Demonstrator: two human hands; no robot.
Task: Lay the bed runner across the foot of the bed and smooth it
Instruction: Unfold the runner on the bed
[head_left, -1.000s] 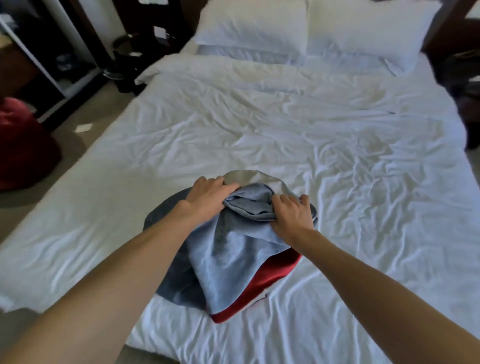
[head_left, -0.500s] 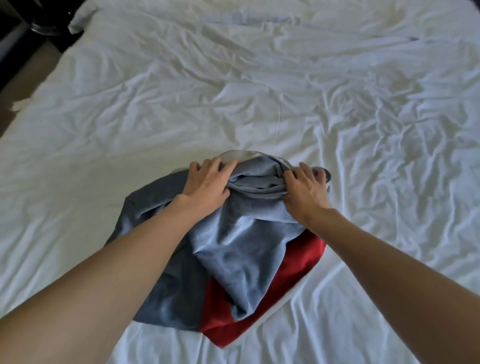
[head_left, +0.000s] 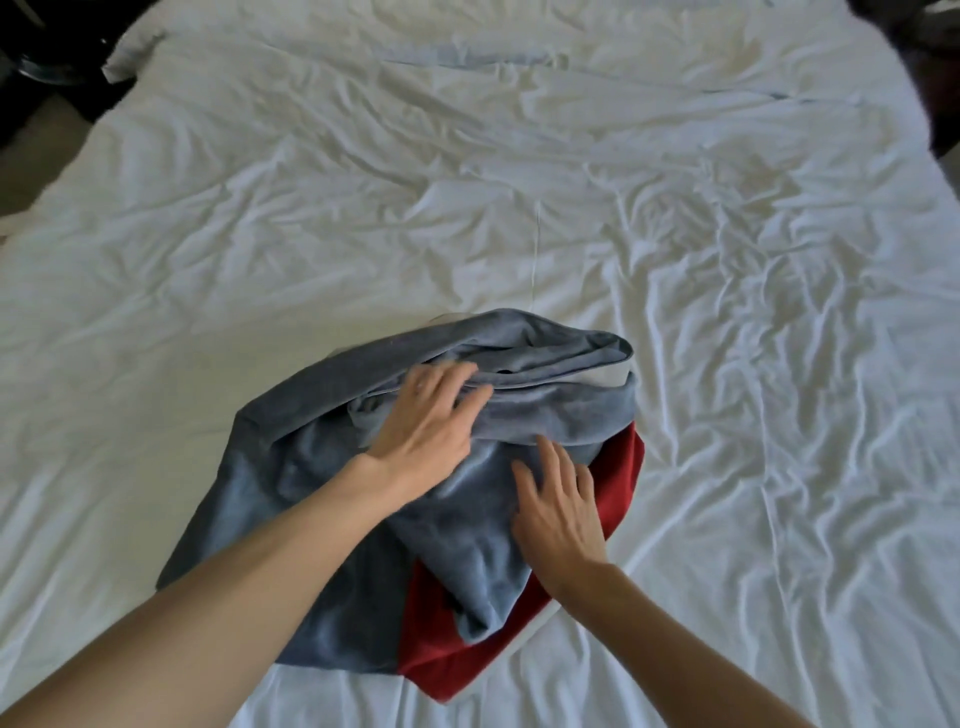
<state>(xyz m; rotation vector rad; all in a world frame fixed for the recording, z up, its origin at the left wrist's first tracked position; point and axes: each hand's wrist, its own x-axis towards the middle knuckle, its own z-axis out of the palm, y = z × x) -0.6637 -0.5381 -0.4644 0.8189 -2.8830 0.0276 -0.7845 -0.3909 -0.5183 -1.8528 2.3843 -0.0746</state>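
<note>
The bed runner (head_left: 291, 483), grey-blue velvet with a red section at its lower right, lies bunched in a heap on the white wrinkled bed (head_left: 727, 312) near its foot. My left hand (head_left: 426, 421) rests flat on the upper folds with fingers spread and fairly straight. Lower and to the right, my right hand (head_left: 561, 514) hovers or lies on the grey fabric beside the red part, fingers extended and slightly blurred. Neither hand grips the cloth.
Wrinkled white sheet spreads around the heap on all sides. A strip of floor (head_left: 36, 156) and dark furniture (head_left: 47, 57) show past the bed's left edge. A dark object (head_left: 935, 78) sits at the far right corner.
Both hands have let go of the folds they were gripping. My right hand has dropped back toward me onto the lower fabric. The camera has tilted down, losing the pillows.
</note>
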